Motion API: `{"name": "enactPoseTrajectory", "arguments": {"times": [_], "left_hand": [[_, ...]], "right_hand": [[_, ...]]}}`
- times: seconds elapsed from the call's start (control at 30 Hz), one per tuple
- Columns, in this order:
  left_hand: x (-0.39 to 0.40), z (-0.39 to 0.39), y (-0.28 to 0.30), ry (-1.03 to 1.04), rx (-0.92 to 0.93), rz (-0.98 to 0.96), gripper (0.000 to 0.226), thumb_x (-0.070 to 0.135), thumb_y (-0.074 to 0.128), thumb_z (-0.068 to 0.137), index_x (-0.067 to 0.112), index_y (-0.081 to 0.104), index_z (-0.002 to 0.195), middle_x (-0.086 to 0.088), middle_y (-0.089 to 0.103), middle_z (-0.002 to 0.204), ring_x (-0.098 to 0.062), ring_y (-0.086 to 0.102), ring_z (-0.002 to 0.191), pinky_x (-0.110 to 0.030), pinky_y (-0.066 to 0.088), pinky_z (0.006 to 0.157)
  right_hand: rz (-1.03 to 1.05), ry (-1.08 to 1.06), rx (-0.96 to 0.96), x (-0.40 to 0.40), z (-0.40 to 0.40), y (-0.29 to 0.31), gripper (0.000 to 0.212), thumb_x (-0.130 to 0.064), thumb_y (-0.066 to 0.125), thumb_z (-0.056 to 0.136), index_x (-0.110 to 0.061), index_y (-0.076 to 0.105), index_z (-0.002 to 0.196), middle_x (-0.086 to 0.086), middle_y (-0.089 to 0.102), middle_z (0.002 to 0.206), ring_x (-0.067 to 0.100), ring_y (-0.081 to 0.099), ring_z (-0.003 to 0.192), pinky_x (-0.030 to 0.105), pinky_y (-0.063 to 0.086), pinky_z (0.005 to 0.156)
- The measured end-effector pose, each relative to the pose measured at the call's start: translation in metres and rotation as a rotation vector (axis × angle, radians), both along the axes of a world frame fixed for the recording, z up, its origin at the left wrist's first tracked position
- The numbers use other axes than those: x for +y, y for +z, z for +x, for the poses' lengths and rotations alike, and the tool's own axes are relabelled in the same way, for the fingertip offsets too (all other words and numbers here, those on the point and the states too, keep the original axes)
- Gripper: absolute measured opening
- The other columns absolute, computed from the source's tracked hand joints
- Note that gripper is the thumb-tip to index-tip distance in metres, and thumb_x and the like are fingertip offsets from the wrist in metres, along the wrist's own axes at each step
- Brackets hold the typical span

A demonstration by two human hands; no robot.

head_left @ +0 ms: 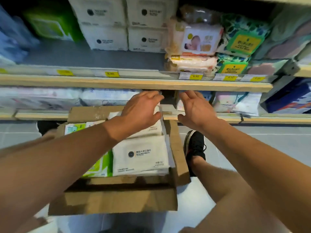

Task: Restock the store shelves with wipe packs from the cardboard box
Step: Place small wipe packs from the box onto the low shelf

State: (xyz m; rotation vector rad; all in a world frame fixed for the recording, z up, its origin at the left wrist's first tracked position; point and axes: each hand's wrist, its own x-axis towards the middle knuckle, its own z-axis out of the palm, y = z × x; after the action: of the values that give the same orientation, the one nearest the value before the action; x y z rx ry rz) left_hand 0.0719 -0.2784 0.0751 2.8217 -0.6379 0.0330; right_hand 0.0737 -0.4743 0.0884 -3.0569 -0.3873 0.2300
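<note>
My left hand (143,108) and right hand (195,109) reach toward a dark gap on the lower shelf (117,116), both spread open and holding nothing. Below my arms, the open cardboard box (178,148), matte brown with its flaps out, sits on the floor. In it a soft, white, rectangular wipe pack (140,156) lies flat, label up, long axis running left to right.

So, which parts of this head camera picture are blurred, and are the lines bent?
Head view: the upper shelf packs, such as the green pack, smear with motion blur; the white pack in the cardboard box prints sharper; the wooden shelf edge bows from wide-angle distortion; lighting is even, without harsh glare.
</note>
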Motion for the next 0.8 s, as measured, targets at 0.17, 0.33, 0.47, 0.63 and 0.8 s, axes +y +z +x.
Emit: {"name": "enactPoseTrajectory", "arguments": {"times": [0.17, 0.33, 0.47, 0.63, 0.8], "left_hand": [[0.092, -0.034, 0.011, 0.098, 0.015, 0.027, 0.058, 0.038, 0.059, 0.087, 0.02, 0.044, 0.141, -0.004, 0.042, 0.148, -0.027, 0.04, 0.132, -0.036, 0.032, 0.107], [0.179, -0.065, -0.003, 0.203, 0.068, 0.049, 0.06, 0.038, 0.059, 0.086, 0.021, 0.043, 0.141, -0.005, 0.041, 0.148, -0.027, 0.04, 0.133, -0.038, 0.032, 0.11], [0.232, -0.082, -0.021, 0.266, 0.148, 0.062, 0.064, 0.046, 0.046, 0.083, 0.021, 0.04, 0.142, -0.006, 0.042, 0.147, -0.029, 0.041, 0.132, -0.042, 0.036, 0.107], [0.275, -0.086, -0.046, 0.302, 0.168, 0.053, 0.062, 0.037, 0.06, 0.082, 0.021, 0.044, 0.14, -0.003, 0.048, 0.14, -0.028, 0.048, 0.124, -0.035, 0.036, 0.102], [0.3, -0.073, -0.079, 0.327, 0.254, 0.024, 0.062, 0.033, 0.063, 0.082, 0.02, 0.044, 0.139, -0.003, 0.044, 0.144, -0.027, 0.042, 0.13, -0.037, 0.037, 0.104]], "right_hand": [[0.029, 0.154, 0.0, 0.087, -0.019, 0.017, 0.072, -0.032, 0.065, 0.084, -0.015, 0.032, 0.146, 0.009, 0.04, 0.143, 0.031, 0.033, 0.132, 0.038, 0.031, 0.107], [0.014, 0.321, 0.048, 0.174, -0.025, 0.004, 0.072, -0.034, 0.063, 0.083, -0.015, 0.034, 0.147, 0.01, 0.041, 0.144, 0.033, 0.036, 0.13, 0.039, 0.035, 0.105], [-0.015, 0.407, 0.144, 0.232, -0.026, -0.015, 0.07, -0.033, 0.062, 0.084, -0.014, 0.035, 0.145, 0.011, 0.04, 0.143, 0.034, 0.037, 0.128, 0.037, 0.035, 0.103], [-0.033, 0.45, 0.226, 0.281, -0.024, -0.048, 0.07, -0.032, 0.066, 0.082, -0.014, 0.037, 0.143, 0.009, 0.041, 0.14, 0.033, 0.037, 0.128, 0.037, 0.037, 0.102], [-0.074, 0.385, 0.3, 0.304, -0.01, -0.085, 0.068, -0.033, 0.067, 0.082, -0.015, 0.039, 0.141, 0.008, 0.04, 0.14, 0.033, 0.041, 0.124, 0.036, 0.04, 0.099]]}}
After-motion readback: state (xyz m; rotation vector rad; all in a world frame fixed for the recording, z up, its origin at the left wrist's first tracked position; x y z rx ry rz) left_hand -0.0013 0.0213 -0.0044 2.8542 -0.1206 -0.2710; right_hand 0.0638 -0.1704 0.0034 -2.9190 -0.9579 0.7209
